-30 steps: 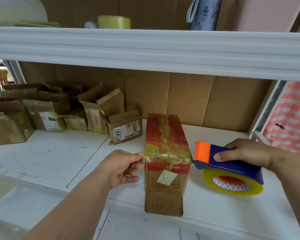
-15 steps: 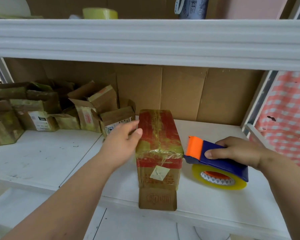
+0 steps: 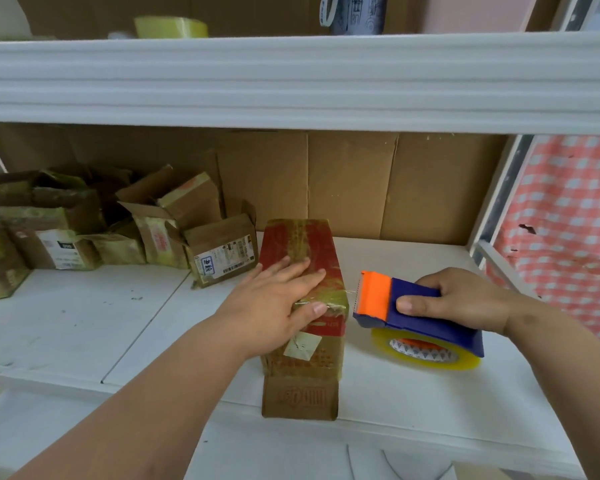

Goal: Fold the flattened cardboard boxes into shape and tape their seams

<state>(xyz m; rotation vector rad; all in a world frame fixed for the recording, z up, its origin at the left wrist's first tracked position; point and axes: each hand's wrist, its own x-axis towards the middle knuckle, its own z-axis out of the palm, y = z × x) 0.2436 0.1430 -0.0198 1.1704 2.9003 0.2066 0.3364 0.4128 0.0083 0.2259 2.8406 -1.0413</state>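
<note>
A folded brown cardboard box (image 3: 302, 362) with red print and shiny tape over its top stands on the white shelf (image 3: 413, 403), its near end hanging over the front edge. My left hand (image 3: 278, 303) lies flat on the box's top, fingers straight, thumb at the near top edge. Just right of the box, my right hand (image 3: 465, 299) grips a blue and orange tape dispenser (image 3: 413, 313) with a yellowish tape roll (image 3: 426, 353) under it. A thin strand of tape seems to run from the dispenser's blade to the box.
Several taped and open cardboard boxes (image 3: 219, 251) are piled at the shelf's left back. Brown cardboard lines the back wall. An upper white shelf (image 3: 291, 77) carries a tape roll (image 3: 170, 26). A red checked cloth (image 3: 568, 237) hangs at right.
My left hand moved from the box's left side up onto its top and flattened there. The right hand with the dispenser stayed beside the box.
</note>
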